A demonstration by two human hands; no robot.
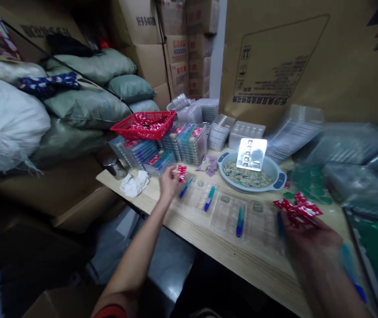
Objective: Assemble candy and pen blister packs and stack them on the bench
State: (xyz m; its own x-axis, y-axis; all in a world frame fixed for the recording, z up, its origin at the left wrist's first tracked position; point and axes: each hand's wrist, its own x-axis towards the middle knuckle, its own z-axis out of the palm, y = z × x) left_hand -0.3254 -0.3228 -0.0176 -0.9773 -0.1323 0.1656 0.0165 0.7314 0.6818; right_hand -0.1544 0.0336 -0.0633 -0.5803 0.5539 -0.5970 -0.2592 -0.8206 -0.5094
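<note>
My left hand reaches over the wooden table and pinches a small red printed card above the leftmost clear blister tray. My right hand, blurred, grips a fanned bunch of red cards at the table's right. Three clear trays lie in a row between the hands, each with a blue or teal pen in it. Another pen lies in the middle tray.
A grey-blue basin of small pieces stands behind the trays, a clear blister pack propped on it. A red basket sits on stacked packed trays. Sacks lie left, cartons behind, green bags right.
</note>
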